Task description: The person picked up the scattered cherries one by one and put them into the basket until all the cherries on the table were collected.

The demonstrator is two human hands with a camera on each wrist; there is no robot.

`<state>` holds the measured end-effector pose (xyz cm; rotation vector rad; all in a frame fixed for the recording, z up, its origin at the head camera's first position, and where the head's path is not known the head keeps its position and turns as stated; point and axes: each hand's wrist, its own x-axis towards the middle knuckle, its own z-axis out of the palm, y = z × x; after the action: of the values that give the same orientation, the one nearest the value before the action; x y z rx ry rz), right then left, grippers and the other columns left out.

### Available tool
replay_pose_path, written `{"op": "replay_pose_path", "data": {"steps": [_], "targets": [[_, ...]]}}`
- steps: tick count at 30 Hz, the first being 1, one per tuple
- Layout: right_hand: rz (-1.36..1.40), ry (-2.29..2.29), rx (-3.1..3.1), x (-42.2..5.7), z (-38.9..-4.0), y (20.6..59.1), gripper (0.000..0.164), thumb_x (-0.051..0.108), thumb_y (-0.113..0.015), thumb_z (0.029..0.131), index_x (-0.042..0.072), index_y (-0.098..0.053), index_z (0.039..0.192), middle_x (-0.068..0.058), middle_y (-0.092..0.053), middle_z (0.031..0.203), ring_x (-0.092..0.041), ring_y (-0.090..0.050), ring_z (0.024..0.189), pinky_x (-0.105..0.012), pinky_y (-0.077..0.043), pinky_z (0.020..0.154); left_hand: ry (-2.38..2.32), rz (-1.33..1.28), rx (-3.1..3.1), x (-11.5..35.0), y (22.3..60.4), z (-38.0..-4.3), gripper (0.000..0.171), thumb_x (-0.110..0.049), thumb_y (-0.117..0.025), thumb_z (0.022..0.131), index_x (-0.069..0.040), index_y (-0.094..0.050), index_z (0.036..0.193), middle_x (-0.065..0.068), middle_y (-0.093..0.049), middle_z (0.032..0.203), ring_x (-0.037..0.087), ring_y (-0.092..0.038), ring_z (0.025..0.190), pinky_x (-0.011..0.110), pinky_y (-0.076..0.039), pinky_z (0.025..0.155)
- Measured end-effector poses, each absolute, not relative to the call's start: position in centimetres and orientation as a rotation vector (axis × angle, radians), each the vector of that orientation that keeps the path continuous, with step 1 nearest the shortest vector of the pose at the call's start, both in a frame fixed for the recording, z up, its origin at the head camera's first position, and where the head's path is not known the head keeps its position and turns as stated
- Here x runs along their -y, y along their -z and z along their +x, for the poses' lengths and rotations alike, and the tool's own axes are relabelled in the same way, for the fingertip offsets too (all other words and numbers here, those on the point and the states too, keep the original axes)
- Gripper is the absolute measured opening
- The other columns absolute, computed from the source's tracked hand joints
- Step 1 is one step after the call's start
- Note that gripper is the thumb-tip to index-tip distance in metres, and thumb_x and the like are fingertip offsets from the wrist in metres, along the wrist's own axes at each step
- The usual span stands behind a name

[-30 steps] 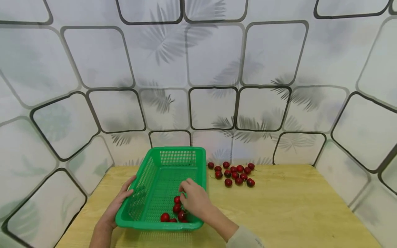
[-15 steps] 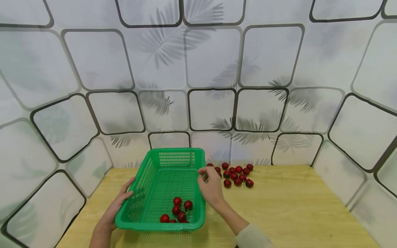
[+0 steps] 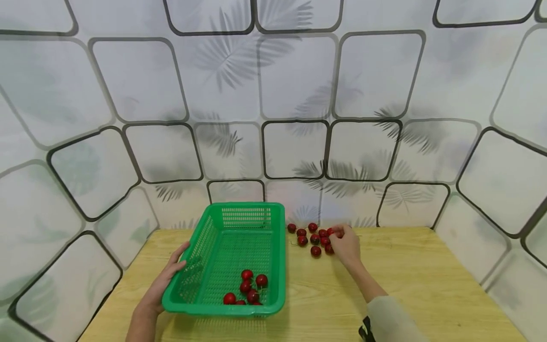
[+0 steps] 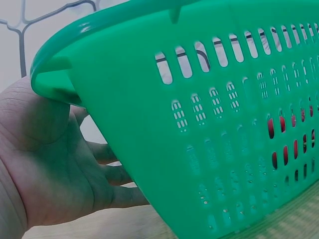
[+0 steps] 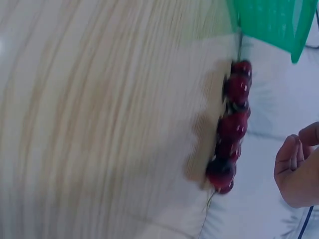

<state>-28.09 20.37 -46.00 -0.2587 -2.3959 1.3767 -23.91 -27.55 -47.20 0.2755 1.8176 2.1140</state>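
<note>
A green plastic basket (image 3: pixel 279 266) with slotted walls stands on the table, several red cherries (image 3: pixel 261 280) lying in its near right part. My left hand (image 3: pixel 160 285) holds the basket's left side; in the left wrist view its thumb lies at the rim and its fingers reach along the outside wall. Right of the basket, several more cherries (image 3: pixel 315 251) lie grouped on the table. My right hand (image 3: pixel 347 247) hovers at that group's right side, fingers bent, partly covering some cherries. In the right wrist view this hand (image 5: pixel 298 169) shows no cherry between thumb and fingers.
The light wooden table (image 3: pixel 406 285) meets a wall covering (image 3: pixel 295 147) with a stone and leaf pattern at the back and sides. Thin stems (image 5: pixel 209 201) stick out from some cherries.
My right hand has moved from inside the basket, over its right rim, to the cherries on the table. A cherry it was at now lies in the basket. The left hand stays put.
</note>
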Motion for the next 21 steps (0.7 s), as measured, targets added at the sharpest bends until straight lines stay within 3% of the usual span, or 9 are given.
{"op": "replay_pose_path", "data": {"steps": [7, 11, 15, 21], "targets": [[-0.303, -1.286, 2.588, -24.4, -27.2, 46.5, 0.025, 0.009, -0.055, 0.089, -0.003, -0.063, 0.109, -0.021, -0.065, 0.103, -0.032, -0.062, 0.09, -0.035, -0.049, 0.064, -2.102, 0.326, -1.803, 27.7, 47.3, -24.0, 0.06, -0.034, -0.027, 0.11, -0.031, 0.006, 0.16, 0.01, -0.003, 0.15, 0.018, -0.057, 0.107, 0.035, -0.053, 0.085], [-0.224, -1.276, 2.669, -25.2, -27.1, 46.8, 0.021, 0.008, -0.058, 0.086, -0.004, -0.064, 0.103, -0.019, -0.068, 0.092, -0.027, -0.065, 0.072, -0.032, -0.048, 0.054, -2.105, 0.338, -1.797, 27.8, 47.2, -24.0, 0.061, -0.034, -0.028, 0.11, -0.031, 0.007, 0.16, 0.01, -0.002, 0.15, 0.018, -0.057, 0.107, 0.035, -0.053, 0.085], [-0.104, -1.273, 2.735, -25.1, -27.1, 47.3, 0.014, 0.002, -0.06, 0.084, -0.005, -0.065, 0.095, -0.013, -0.066, 0.075, -0.019, -0.059, 0.052, -0.029, -0.046, 0.045, -2.112, 0.317, -1.8, 27.8, 47.3, -23.9, 0.06, -0.035, -0.029, 0.11, -0.032, 0.005, 0.16, 0.011, -0.001, 0.151, 0.018, -0.057, 0.107, 0.035, -0.053, 0.084], [-0.097, -1.154, 2.786, -24.4, -27.0, 48.3, 0.002, -0.001, -0.064, 0.081, -0.002, -0.064, 0.083, -0.009, -0.063, 0.073, -0.017, -0.056, 0.052, -0.029, -0.046, 0.049, -2.112, 0.296, -1.811, 27.6, 47.3, -23.9, 0.059, -0.034, -0.029, 0.11, -0.032, 0.003, 0.16, 0.011, -0.002, 0.152, 0.019, -0.056, 0.107, 0.035, -0.053, 0.084]]}}
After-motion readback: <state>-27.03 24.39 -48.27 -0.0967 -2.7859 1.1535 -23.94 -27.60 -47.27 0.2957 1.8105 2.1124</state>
